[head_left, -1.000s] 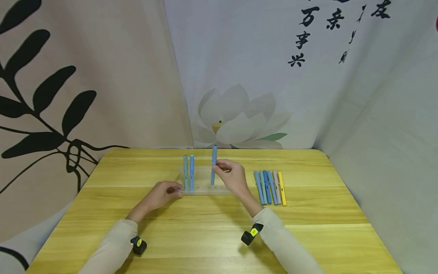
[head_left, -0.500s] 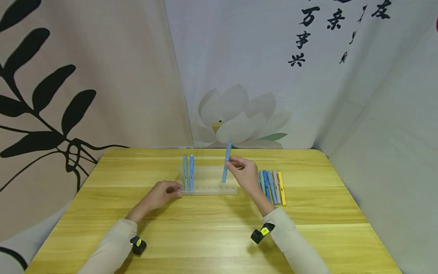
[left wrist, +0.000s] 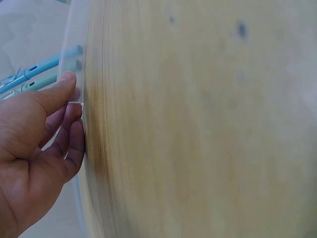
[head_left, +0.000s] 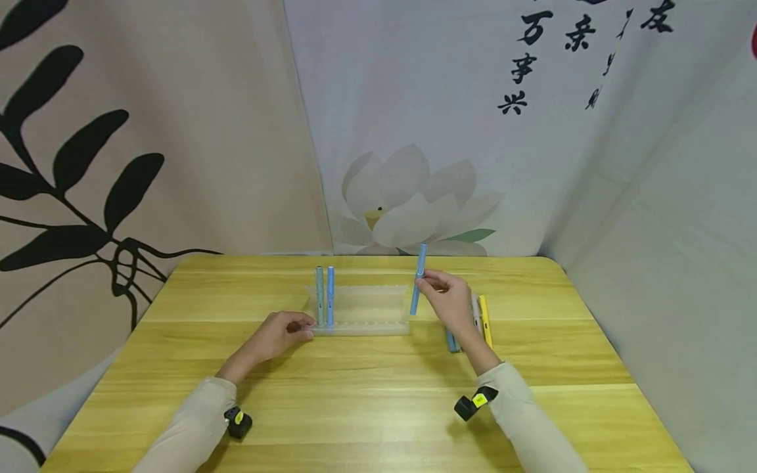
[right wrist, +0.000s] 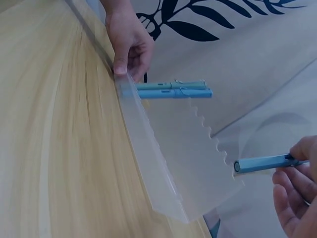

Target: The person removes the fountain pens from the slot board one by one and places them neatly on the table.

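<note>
Head view, nearest first: the left hand (head_left: 282, 332) rests by the near left corner of a clear plastic pen rack (head_left: 361, 309), thumb and fingertips pinching its thin front wall; the left wrist view shows the thumb (left wrist: 58, 90) pressed on that edge. The rack stands on the wooden worktop (head_left: 355, 407) about midway between the near and far edges. Two pens, a pale green pen (head_left: 320, 295) and a blue pen (head_left: 330, 295), stand upright side by side in its left end.

The right hand (head_left: 452, 302) grips a light blue pen (head_left: 418, 279) near its middle, fingers curled round the barrel, holding it almost upright just off the right end of the rack and clear of the worktop. Behind that hand, toward the right edge, more pens (head_left: 481, 315) lie in a row, partly hidden.

Judging by looks, the pen is light, stiff and smooth, so a pinch at mid-barrel should steady it; the rack seems thin and light, likely to slide unless held at its wall.
</note>
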A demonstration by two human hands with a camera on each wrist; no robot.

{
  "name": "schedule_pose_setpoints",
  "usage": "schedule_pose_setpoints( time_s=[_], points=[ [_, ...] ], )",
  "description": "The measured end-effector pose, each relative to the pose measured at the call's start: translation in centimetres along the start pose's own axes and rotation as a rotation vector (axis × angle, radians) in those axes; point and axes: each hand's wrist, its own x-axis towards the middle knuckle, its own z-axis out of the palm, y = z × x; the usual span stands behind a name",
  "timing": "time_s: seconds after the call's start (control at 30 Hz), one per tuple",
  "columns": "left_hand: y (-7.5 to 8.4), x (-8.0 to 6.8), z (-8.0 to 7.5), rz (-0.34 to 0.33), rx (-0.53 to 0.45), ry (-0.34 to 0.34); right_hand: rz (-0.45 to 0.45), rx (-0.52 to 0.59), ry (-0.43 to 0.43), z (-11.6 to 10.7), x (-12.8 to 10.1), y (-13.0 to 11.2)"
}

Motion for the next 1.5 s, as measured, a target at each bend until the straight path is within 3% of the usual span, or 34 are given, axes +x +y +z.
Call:
schedule_pose_setpoints(
  time_s=[0.77, 1.0, 1.5],
  points=[
    [-0.2, 0.0, 0.1, 0.006, 0.01, 0.014, 0.131, -0.137, 0.079, -7.4, -1.1, 4.1],
    [-0.1, 0.0, 0.0, 0.005, 0.0, 0.005, 0.167, -0.223, 0.103, -9.4, -1.7, 5.6],
    [0.0, 0.1, 0.0, 0.0, 0.012, 0.003, 0.272, -0.32, 0.124, -11.5, -2.5, 7.2]
  ],
)
